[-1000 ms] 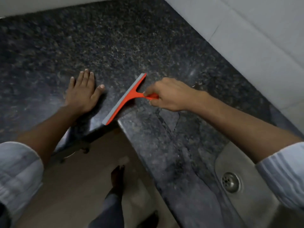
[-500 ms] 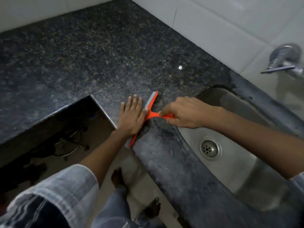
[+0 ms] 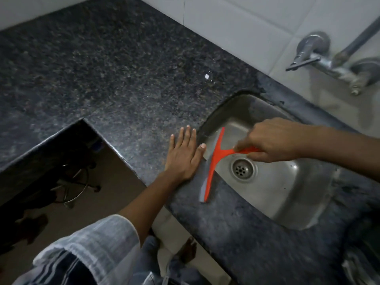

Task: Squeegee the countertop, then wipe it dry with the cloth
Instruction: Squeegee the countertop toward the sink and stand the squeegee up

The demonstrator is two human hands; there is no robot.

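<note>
An orange squeegee (image 3: 213, 161) with a grey rubber blade lies across the left rim of the steel sink (image 3: 287, 192), its lower end on the dark granite countertop (image 3: 102, 68). My right hand (image 3: 271, 140) grips its handle over the sink basin. My left hand (image 3: 185, 155) lies flat on the countertop, fingers spread, just left of the blade. No cloth is in view.
A metal tap (image 3: 320, 58) juts from the white tiled wall (image 3: 246, 21) above the sink. The drain (image 3: 243, 168) sits right of the blade. The counter has an inner corner (image 3: 86, 120) with open floor and my feet (image 3: 187, 251) below.
The squeegee has been drawn rightward along the counter to the sink's edge, blade now over the rim. My left hand followed it. The view shifted right, showing the tap.
</note>
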